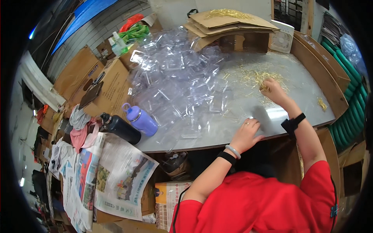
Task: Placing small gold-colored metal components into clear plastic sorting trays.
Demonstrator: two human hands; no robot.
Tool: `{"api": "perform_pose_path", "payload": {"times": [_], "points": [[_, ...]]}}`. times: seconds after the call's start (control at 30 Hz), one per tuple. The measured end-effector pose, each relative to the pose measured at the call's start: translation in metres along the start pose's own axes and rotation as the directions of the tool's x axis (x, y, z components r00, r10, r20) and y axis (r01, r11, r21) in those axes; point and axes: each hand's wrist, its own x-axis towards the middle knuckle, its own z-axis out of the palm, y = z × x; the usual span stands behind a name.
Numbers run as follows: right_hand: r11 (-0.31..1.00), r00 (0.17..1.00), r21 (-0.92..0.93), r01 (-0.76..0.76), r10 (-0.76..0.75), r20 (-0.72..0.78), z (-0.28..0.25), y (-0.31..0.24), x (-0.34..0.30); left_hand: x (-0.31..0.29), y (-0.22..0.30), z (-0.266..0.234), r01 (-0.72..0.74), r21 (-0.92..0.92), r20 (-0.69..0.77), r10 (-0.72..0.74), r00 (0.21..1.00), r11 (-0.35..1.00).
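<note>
A loose pile of thin gold-coloured wire-like pieces (254,73) lies on the grey tabletop (241,103). My right hand (273,91) reaches into the near side of this pile, its fingers pinched on some of the gold pieces. Near the front edge of the table rests my left hand (247,136), palm down, with the thumb apart from the fingers and nothing seen in it. To its left spreads a big heap of clear plastic boxes (175,83), several of them overlapping. A small separate clump of gold pieces (322,103) sits at the right edge.
Stacked cardboard sheets (229,26) at the back carry more gold pieces. A white fan (281,37) stands beside them. Purple (142,121) and black bottles (121,129) are at the front left, near newspapers (122,178). A cardboard wall (320,72) borders the right side.
</note>
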Motion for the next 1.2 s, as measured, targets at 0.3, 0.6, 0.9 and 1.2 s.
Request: {"api": "perform_pose_path", "payload": {"times": [0.3, 0.6, 0.9, 1.2], "points": [[0.991, 0.998, -0.129, -0.024, 0.032, 0.062, 0.032, -0.034, -0.059, -0.012, -0.002, 0.004, 0.096, 0.056, -0.039, -0.094, 0.995, 0.994], [0.972, 0.978, -0.115, -0.205, 0.200, -0.052, 0.064, -0.032, -0.108, -0.010, 0.001, 0.012, 0.169, 0.121, -0.119, -0.154, 0.981, 0.978], [0.989, 0.997, -0.126, -0.081, 0.081, -0.005, 0.039, -0.061, -0.080, -0.014, 0.000, 0.013, 0.232, 0.085, -0.176, -0.215, 0.961, 0.969], [0.987, 0.982, 0.008, -0.163, 0.163, -0.094, 0.045, -0.039, -0.091, -0.004, 0.000, 0.008, 0.267, 0.004, -0.105, -0.265, 0.958, 0.964]]}}
